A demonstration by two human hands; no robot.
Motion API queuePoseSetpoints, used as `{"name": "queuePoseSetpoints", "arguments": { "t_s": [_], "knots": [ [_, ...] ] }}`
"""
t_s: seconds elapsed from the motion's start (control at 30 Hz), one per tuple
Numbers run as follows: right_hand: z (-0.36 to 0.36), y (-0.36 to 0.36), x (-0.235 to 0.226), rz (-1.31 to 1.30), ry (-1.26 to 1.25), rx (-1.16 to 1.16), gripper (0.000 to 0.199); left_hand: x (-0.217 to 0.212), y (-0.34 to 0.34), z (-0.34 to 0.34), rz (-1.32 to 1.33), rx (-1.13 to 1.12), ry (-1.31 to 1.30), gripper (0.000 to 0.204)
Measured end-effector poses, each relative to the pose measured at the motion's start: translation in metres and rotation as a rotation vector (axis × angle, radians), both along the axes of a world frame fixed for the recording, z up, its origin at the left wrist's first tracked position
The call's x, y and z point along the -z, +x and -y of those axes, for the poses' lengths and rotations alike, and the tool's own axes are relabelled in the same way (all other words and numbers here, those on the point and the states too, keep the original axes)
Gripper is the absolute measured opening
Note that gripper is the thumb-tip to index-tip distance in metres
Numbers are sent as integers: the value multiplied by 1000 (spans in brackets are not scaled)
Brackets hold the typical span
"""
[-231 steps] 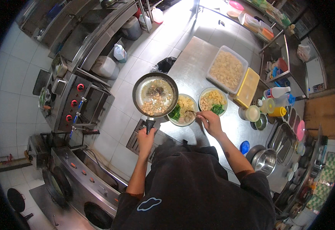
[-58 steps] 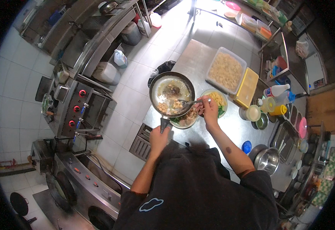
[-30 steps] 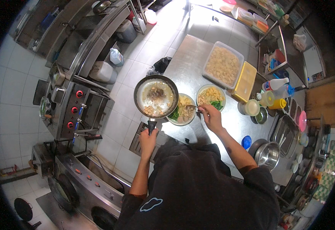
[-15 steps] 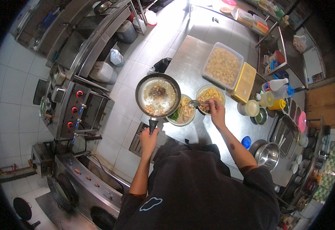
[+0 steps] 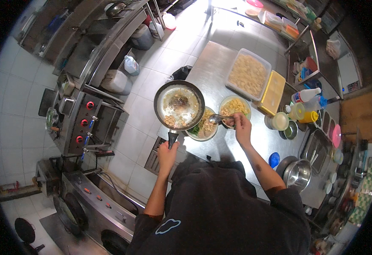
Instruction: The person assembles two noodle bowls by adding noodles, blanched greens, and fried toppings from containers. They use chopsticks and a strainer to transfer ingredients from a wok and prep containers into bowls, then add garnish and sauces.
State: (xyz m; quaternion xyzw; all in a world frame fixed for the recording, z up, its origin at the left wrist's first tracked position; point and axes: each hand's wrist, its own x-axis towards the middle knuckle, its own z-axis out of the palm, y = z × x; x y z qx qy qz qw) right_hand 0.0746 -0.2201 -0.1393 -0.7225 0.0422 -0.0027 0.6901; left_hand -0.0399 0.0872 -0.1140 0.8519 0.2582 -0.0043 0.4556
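Left hand point(image 5: 167, 154) is gripping the frying pan point(image 5: 179, 105) handle, tilting it above the near bowl point(image 5: 203, 126); right hand point(image 5: 241, 127) is clasping a spoon point(image 5: 217, 118) beside that bowl; overtilting risks spilling food onto the steel counter point(image 5: 213, 72)

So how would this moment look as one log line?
left hand: holds frying pan | right hand: holds spoon over bowls

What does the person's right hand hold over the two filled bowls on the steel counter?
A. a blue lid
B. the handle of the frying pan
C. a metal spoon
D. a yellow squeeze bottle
C. The right hand has its grip on a metal spoon that reaches across the two round filled bowls, while the left hand holds the dark round frying pan by its handle.
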Motion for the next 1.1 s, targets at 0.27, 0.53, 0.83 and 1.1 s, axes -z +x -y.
{"name": "queuePoseSetpoints", "arguments": {
  "t_s": [0.27,0.53,0.83,1.1],
  "knots": [
    [-22,36,-67,223,55,16,30,-12,9,13,-63,123,-49,35],
    [-43,57,-92,319,-154,2,24,-31,22,47,34,198,-60,32],
    [-3,78,-115,647,-631,-97,15,-37,29,41,15,233,-69,32],
    [1,21,-103,492,-529,-199,19,-26,33,30,-61,182,-111,34]
  ]
}}
